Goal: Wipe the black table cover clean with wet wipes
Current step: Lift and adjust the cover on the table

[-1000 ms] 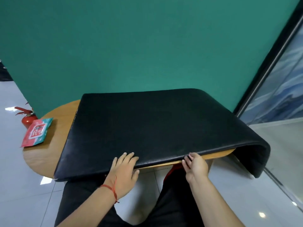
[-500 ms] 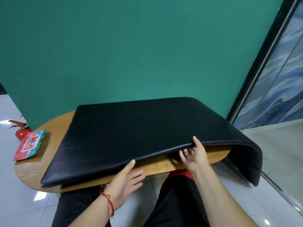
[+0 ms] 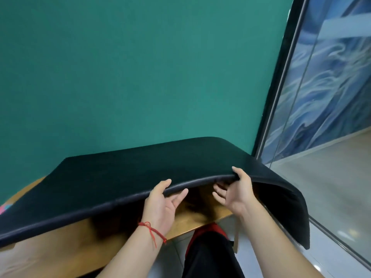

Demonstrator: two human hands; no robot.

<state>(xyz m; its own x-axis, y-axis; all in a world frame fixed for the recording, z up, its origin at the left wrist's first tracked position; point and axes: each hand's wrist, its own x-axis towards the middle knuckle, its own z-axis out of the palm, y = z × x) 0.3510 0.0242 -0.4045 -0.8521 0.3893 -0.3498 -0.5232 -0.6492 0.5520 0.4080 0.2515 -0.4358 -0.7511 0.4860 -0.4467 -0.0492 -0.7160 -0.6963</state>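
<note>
Green wall behind, glass partition on the right, wooden worktop in front. Black table cover lies over it, long axis left-right across the person, right end drooping past the worktop edge. Its near edge is off the wood: left hand & right hand each pinch it, thumb on top, fingers under, approx. equally near.

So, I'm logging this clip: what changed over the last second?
The left hand and right hand each took a grip on the near edge of the black table cover, thumbs on top, fingers beneath, and raised it off the wooden table. A second ago the left hand lay flat on top. The cover's right end still hangs over the table's side.
</note>
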